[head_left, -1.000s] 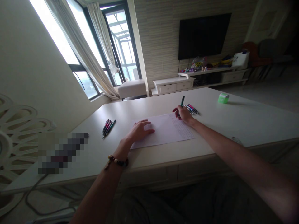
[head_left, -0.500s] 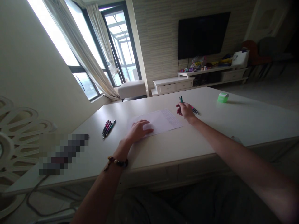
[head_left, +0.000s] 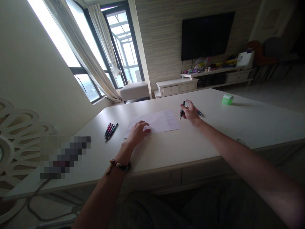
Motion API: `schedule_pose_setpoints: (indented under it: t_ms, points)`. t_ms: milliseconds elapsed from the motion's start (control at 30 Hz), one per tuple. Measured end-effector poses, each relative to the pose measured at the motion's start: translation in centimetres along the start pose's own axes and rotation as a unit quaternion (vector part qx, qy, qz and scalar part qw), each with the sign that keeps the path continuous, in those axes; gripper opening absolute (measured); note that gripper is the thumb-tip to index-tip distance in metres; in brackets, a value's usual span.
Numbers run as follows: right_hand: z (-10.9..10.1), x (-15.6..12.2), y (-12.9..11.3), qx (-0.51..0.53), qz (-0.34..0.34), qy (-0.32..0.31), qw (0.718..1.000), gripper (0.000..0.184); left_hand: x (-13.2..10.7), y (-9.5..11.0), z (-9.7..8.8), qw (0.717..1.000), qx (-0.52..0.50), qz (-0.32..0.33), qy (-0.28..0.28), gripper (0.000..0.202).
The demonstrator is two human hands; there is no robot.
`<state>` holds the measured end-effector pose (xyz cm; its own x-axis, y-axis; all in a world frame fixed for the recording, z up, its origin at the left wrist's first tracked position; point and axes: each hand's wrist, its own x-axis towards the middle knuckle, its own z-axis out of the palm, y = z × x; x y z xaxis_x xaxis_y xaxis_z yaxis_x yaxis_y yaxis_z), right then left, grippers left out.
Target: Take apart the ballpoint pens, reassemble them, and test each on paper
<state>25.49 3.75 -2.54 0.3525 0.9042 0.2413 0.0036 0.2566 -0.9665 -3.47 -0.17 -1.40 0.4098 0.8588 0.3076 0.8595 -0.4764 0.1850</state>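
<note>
My left hand (head_left: 139,131) rests on the left part of a white sheet of paper (head_left: 158,122), fingers spread and bent a little. Rows of writing or print run along the sheet's right edge, too small to read. To the right of the paper, my right hand (head_left: 190,114) holds a dark green pen (head_left: 182,109) above the table, its tip slanting down. Partly behind that hand lie a few more pens (head_left: 199,112). Several dark and pink pens (head_left: 111,132) are bunched on the table to the left of the paper.
A green and white small box (head_left: 227,99) stands at the right of the white table (head_left: 157,156). On the left a blurred-out dark object (head_left: 66,157) lies near the edge. A small clear item (head_left: 241,142) sits by my right forearm. Beyond are a stool (head_left: 134,90) and a TV cabinet.
The paper has slid left with my left hand on it. In my right hand the pen has turned from tip hidden to tip pointing down, and the fingers have shifted around it.
</note>
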Motion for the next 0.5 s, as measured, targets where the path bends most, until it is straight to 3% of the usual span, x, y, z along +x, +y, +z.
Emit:
schedule_pose_setpoints:
  t_ms: [300,433,500]
  points:
    - [0.0,0.1,0.1,0.005,-0.029,-0.039,0.999,0.053,0.3,-0.5,1.1,0.997,-0.023,0.053,-0.045,0.036]
    - [-0.7,0.9,-0.1,-0.015,-0.026,0.044,0.999,0.054,0.3,-0.5,0.6,1.000,-0.011,0.020,0.012,0.034]
    - [-1.6,1.7,0.0,-0.074,-0.008,0.080,0.994,0.051,0.2,-0.4,0.2,1.000,-0.005,0.008,0.023,0.027]
